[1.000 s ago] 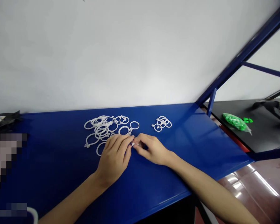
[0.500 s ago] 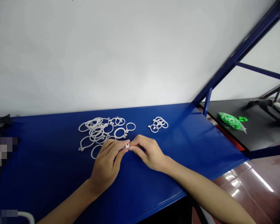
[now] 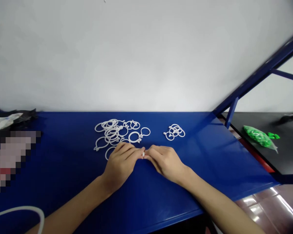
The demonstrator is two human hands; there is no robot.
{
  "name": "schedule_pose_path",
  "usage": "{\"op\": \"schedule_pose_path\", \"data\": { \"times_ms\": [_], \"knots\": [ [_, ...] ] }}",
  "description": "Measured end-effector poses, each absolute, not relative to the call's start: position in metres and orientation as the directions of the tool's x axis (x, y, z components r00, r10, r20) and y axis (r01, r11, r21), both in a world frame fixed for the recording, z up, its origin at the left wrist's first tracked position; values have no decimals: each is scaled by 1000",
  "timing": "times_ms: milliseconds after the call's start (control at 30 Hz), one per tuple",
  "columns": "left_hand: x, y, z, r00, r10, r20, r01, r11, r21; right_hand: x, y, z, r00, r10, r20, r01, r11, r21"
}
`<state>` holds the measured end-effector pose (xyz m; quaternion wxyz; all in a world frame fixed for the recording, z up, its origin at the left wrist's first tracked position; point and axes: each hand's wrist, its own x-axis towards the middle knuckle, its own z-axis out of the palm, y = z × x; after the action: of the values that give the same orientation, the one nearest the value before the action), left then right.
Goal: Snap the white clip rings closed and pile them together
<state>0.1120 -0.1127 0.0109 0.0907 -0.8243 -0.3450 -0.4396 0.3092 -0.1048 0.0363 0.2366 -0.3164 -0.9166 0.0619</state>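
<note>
A small white plastic piece (image 3: 143, 154) shows between the fingertips of both hands; it looks like the clasp end of a white plastic ring, the rest covered by fingers. My left hand (image 3: 122, 162) pinches it from the left and my right hand (image 3: 164, 162) from the right, tips almost meeting. Just behind my left hand lies a loose pile of white plastic rings (image 3: 112, 131) with small knobbed clasps, partly hidden by that hand. Farther right, beyond my right hand, sits a smaller cluster of the same rings (image 3: 176, 130).
The blue table (image 3: 222, 156) meets a pale wall (image 3: 136, 58). Black plastic wrapping (image 3: 26, 117) lies at the left, near a blurred-out patch. A white curved loop (image 3: 26, 208) enters at lower left. Beyond the blue frame (image 3: 230, 112), a bag of green pieces (image 3: 258, 136) rests on a black table.
The view has swung left, so everything appears farther right. Both hands keep their pinch; the fingers have closed further over the white piece, and the right hand's fingers are more curled.
</note>
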Motion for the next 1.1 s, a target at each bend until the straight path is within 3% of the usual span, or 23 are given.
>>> {"op": "schedule_pose_path", "data": {
  "times_ms": [100,200,267,367,567,767,900,1000,1100],
  "knots": [
    [114,-103,4,414,570,709,758,-648,79,322,-95,47,-616,700,361,698,698,-162],
    [119,-99,-4,459,650,605,795,-604,46,346,-82,57,-281,903,324,941,325,-91],
    [120,-99,-7,490,681,545,798,-602,34,364,-74,60,-66,965,255,996,80,-47],
    [119,-100,-10,511,706,490,807,-590,9,381,-65,59,52,987,152,998,-49,-28],
    [114,-99,-9,534,698,478,810,-583,-53,381,-60,52,25,991,134,997,-16,-73],
    [125,-91,-7,525,723,449,839,-528,-132,383,-59,55,120,966,228,982,-82,-169],
    [138,-71,-4,478,759,443,869,-484,-108,381,-57,52,112,954,277,968,-42,-246],
    [146,-61,3,494,737,462,850,-521,-77,374,-60,49,10,940,342,939,109,-327],
    [146,-68,15,480,684,550,830,-557,-32,359,-70,44,-205,878,432,809,401,-430]
  ]
}}
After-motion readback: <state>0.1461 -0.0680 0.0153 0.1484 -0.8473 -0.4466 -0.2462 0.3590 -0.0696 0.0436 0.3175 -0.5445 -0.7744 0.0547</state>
